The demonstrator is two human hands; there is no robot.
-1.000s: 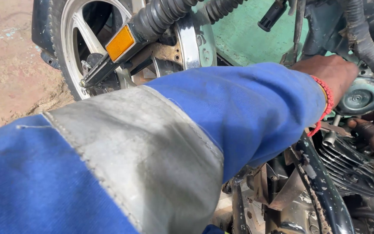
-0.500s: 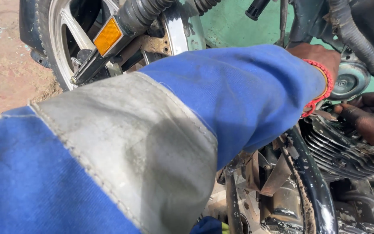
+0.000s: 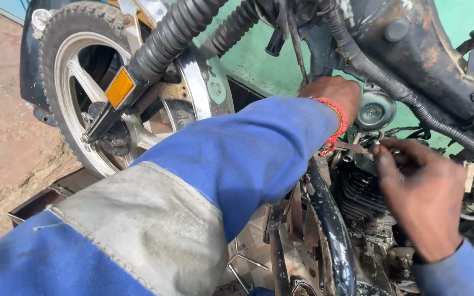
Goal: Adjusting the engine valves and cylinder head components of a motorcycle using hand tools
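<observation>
The finned engine cylinder is taken as the landmark. The right hand is laid over its top right, fingers curled and pinching a small part there. The left hand is reached in above it; its grip cannot be told.

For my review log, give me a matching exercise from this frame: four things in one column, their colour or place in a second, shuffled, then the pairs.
Things:
1. reflector
2. bracelet
3. sleeve
4. right hand

Descriptions:
A. red beads, on the left wrist
B. blue with a grey band
C. orange, on the front fork
D. on the engine's top, fingertips dark with grime

Pairs: 1-C, 2-A, 3-B, 4-D
</observation>
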